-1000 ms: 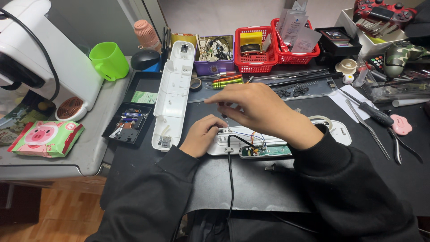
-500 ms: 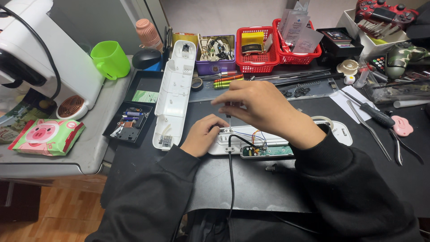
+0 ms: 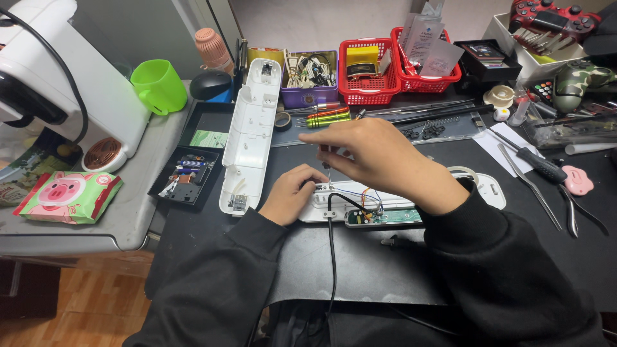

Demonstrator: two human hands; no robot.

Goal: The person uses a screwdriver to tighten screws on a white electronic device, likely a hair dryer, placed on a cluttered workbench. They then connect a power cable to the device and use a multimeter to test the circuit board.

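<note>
right hand pinching a thin screwdriver, tip down toward 6 o'clock onto the opened white casing; casing running 3-to-9. left hand curled, bracing its 9 o'clock end, nearer.

You sit at small electronics repair workshop, likely home setup. Black work mat covers counter. Red baskets and purple bin hold spare parts. Screwdrivers, pliers, tweezers lie about. Game controllers wait at counter's far right. Opened white casing and exposed circuit board show repair work.
</note>
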